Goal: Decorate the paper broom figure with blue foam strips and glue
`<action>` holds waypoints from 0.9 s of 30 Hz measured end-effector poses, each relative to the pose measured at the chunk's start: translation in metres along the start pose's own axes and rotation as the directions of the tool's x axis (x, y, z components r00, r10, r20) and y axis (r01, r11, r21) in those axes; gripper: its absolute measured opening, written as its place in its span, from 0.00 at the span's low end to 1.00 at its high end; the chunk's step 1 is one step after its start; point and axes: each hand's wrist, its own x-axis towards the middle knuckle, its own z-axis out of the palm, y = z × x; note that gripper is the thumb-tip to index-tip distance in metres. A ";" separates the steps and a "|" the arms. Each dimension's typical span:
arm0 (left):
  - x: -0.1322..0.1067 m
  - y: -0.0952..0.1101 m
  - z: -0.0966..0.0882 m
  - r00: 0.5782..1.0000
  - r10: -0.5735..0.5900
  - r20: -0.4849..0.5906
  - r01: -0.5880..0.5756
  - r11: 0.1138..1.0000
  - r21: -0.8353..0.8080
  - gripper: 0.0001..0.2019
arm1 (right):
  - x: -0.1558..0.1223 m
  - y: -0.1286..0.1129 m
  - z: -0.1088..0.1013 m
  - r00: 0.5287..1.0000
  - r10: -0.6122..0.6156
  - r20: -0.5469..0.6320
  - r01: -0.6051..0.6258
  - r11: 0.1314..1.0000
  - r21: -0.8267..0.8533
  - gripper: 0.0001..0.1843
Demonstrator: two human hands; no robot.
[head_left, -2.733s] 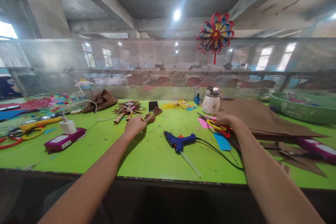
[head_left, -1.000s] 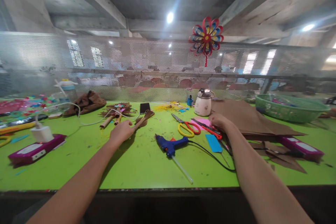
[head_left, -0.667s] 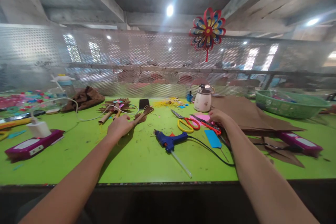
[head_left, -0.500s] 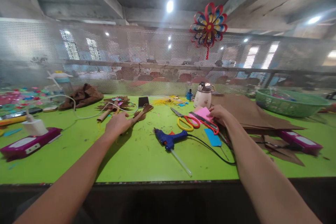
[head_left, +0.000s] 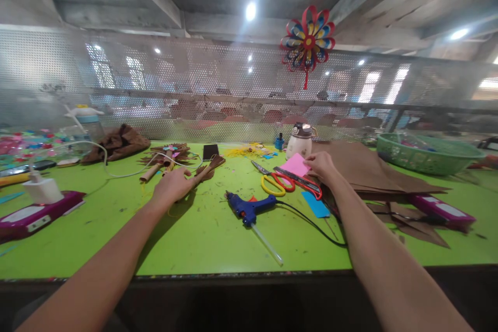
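Note:
My left hand (head_left: 175,185) is closed around a rolled brown paper stem (head_left: 204,172) with a flared, fringed end, low over the green table. On the right, my right hand (head_left: 322,164) pinches the near corner of a pink sheet of paper (head_left: 295,165). Red-and-yellow-handled scissors (head_left: 273,179) lie beside that sheet, and a cutter or blade with a red handle (head_left: 301,182) touches its lower edge. Below these sits a blue piece of paper (head_left: 315,204). A blue hot glue gun (head_left: 251,207) with a clear glue stick rests between my forearms.
Brown paper sheets (head_left: 361,168) and a green basket (head_left: 428,153) are on the right. A white bottle (head_left: 299,141) stands behind the pink paper. Purple power strips (head_left: 42,215) lie at both sides; the glue gun's black cord (head_left: 307,224) runs near my right forearm.
The right hand has lifted the pink sheet slightly, tilting it up from the table. My left hand keeps its hold on the paper stem; the whole view shifts a little.

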 end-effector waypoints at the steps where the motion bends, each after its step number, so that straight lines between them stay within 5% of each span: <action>1: 0.000 0.000 0.000 1.000 0.001 0.004 -0.001 1.000 -0.001 0.36 | 0.000 -0.003 -0.002 1.000 0.003 -0.004 -0.003 1.000 0.015 0.17; 11: -0.001 0.001 -0.003 0.999 0.039 0.009 -0.038 0.999 -0.031 0.34 | 0.002 -0.022 -0.014 0.970 0.143 -0.197 -0.082 0.954 0.287 0.16; 18: -0.001 0.000 -0.001 0.999 0.012 -0.039 -0.014 0.998 -0.060 0.27 | 0.000 -0.030 -0.011 0.950 0.292 -0.111 -0.175 0.791 0.586 0.18; 21: -0.003 -0.002 -0.002 0.984 0.026 -0.177 -0.041 0.996 -0.080 0.18 | -0.002 -0.039 -0.014 0.963 0.267 -0.038 -0.174 0.725 0.666 0.18; 25: -0.014 0.014 -0.010 0.872 0.075 -0.484 -0.214 0.947 -0.239 0.15 | -0.016 -0.066 -0.013 0.987 0.153 0.045 -0.137 0.670 0.730 0.17; 27: -0.019 0.034 -0.015 0.890 0.075 -0.450 -0.279 0.871 -0.405 0.15 | -0.029 -0.090 -0.008 0.995 0.062 0.080 -0.101 0.654 0.750 0.13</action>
